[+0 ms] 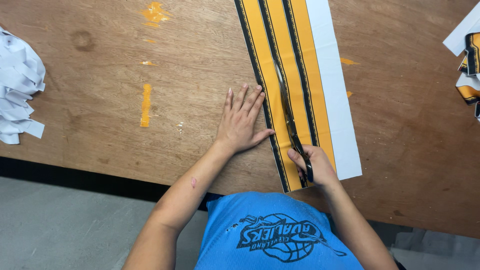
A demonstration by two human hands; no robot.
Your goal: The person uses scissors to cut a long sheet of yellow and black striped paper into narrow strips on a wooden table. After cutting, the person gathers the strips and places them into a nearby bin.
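At the far left edge of the tabletop sits a heap of white strips, loosely tangled, well apart from everything else. Moving right, the bare brown wood carries a few orange paint smears, one long and upright, others smaller above it.

Then comes the left hand, laid flat, palm down, fingers spread and straight, holding nothing; it presses on the wood just beside the fabric, with the fingertips and thumb touching its black left border.

The fabric is a long band running away from the person, slightly tilted, striped orange and black, with a plain white margin along its right side. Its near end lies close to the tabletop's front edge.

The scissors lie along the band, blades pointing away from the person and sitting on an orange stripe next to a black line (how far apart the blades are, I cannot tell). The right hand is curled closed around the handles at the fabric's near end, thumb through a loop.

At the far right edge, a small pile of cut pieces in the same orange, black and white rests, well apart from the band.
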